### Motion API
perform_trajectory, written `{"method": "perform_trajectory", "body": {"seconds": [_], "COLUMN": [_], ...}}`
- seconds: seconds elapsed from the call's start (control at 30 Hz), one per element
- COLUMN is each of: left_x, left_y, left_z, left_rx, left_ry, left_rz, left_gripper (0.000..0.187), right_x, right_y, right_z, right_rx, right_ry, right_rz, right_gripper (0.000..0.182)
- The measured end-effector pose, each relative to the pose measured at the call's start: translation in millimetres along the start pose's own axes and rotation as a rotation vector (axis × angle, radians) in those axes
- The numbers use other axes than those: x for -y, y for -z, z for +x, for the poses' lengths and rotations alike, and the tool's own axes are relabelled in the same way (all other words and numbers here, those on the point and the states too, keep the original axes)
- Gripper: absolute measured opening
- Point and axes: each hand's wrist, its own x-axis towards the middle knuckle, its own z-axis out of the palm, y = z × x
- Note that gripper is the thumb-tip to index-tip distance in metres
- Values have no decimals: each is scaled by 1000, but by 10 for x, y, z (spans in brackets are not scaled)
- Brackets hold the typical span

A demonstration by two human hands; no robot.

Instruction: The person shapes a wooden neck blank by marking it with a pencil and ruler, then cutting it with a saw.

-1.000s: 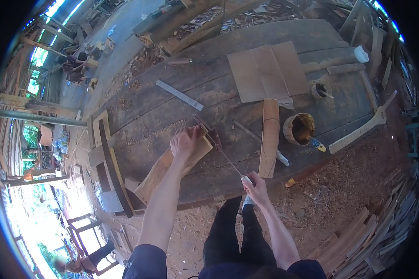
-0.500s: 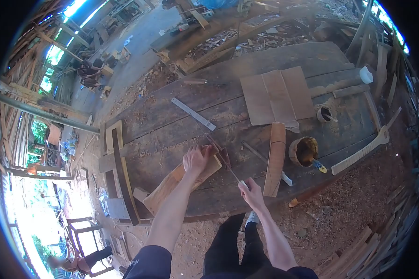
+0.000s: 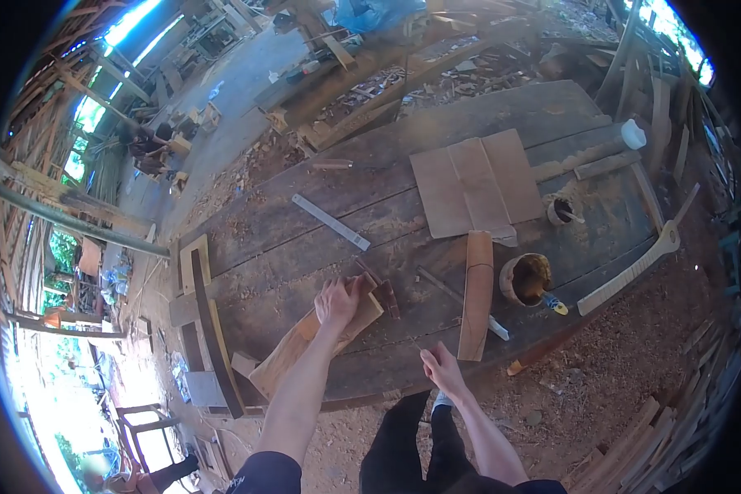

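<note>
My left hand [image 3: 338, 300] presses flat on a light wooden plank [image 3: 292, 350] lying aslant on the dark workbench [image 3: 305, 239]. My right hand [image 3: 439, 370] grips the pale handle of a thin saw, at the bench's near edge. The blade runs up-left to a small dark wood block [image 3: 385, 298] at the plank's far end. Most of the blade is too thin and blurred to follow.
A curved plank [image 3: 475, 305], a wooden bowl [image 3: 525, 278], a small cup [image 3: 561, 211], a metal ruler [image 3: 331, 221], flat boards [image 3: 472, 186] and a long pale carved piece [image 3: 627, 271] lie on the bench. Dark frame pieces [image 3: 206, 329] hang off its left end. Stacked offcuts [image 3: 650, 445] lie bottom right.
The view has tilted, so the bench sits lower in frame. My right hand has drawn back toward me with the saw handle; my left hand stays on the plank.
</note>
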Motion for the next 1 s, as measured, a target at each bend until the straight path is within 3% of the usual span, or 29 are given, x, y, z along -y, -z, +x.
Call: {"method": "perform_trajectory", "body": {"seconds": [0.3,0.73,1.0], "left_x": [45,52,44], "left_y": [-37,-30,-46], "left_z": [-38,-13,-11], "left_rx": [-27,-11,27], "left_ry": [-35,-38,21], "left_rz": [16,-12,-20], "left_gripper": [55,57,58], "right_x": [-64,433,265], "right_y": [274,-273,-259], "right_z": [-324,424,406], "right_rx": [35,84,64], "right_ry": [-34,-9,-22], "right_rz": [45,10,96], "right_gripper": [38,44,48]}}
